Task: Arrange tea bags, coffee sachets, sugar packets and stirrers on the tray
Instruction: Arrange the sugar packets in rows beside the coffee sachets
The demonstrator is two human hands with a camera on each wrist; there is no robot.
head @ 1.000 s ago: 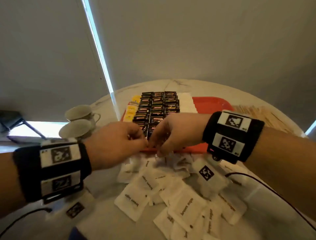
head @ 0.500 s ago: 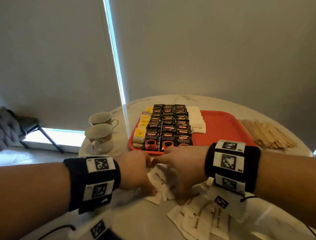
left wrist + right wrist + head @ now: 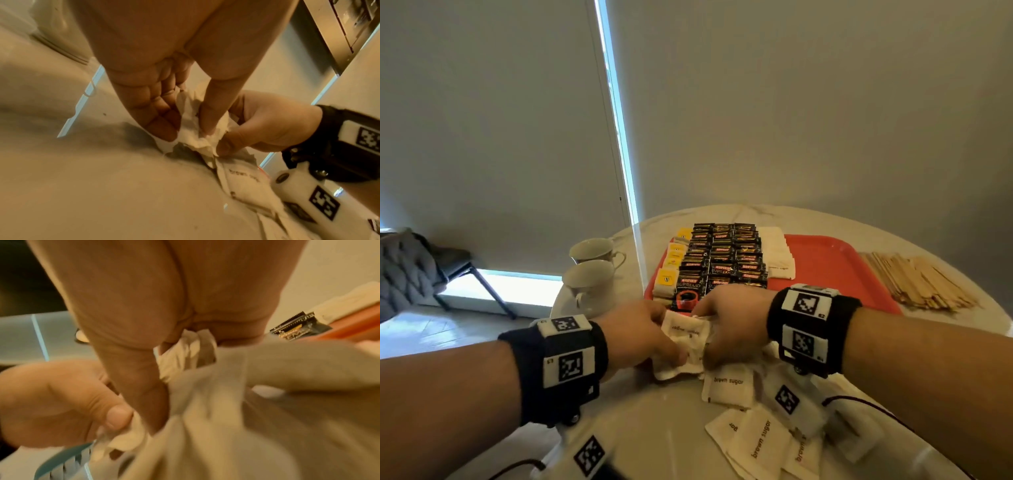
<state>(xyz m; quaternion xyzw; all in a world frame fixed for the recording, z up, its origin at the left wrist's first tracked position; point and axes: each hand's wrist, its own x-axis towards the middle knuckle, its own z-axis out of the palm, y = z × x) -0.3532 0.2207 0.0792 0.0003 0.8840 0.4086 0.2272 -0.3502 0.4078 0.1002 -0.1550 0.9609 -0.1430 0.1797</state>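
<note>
Both hands meet just in front of the red tray (image 3: 835,263) over a small bundle of white brown-sugar packets (image 3: 686,337). My left hand (image 3: 654,337) grips the bundle from the left, thumb and fingers curled on it (image 3: 197,129). My right hand (image 3: 726,329) pinches the same packets from the right (image 3: 185,353). The tray holds yellow tea bags (image 3: 671,270), rows of black coffee sachets (image 3: 726,253) and a stack of sugar packets (image 3: 777,250). Wooden stirrers (image 3: 921,284) lie in a pile on the table right of the tray.
More loose brown-sugar packets (image 3: 760,442) are scattered on the round white table (image 3: 654,428) near me. Two cups (image 3: 589,270) stand left of the tray. A chair (image 3: 424,270) is on the floor at the far left. Cables trail from both wristbands.
The view has tilted up, so the tray sits lower in frame. Both hands drew back from the tray's front edge to the loose packets and gathered a bundle between them.
</note>
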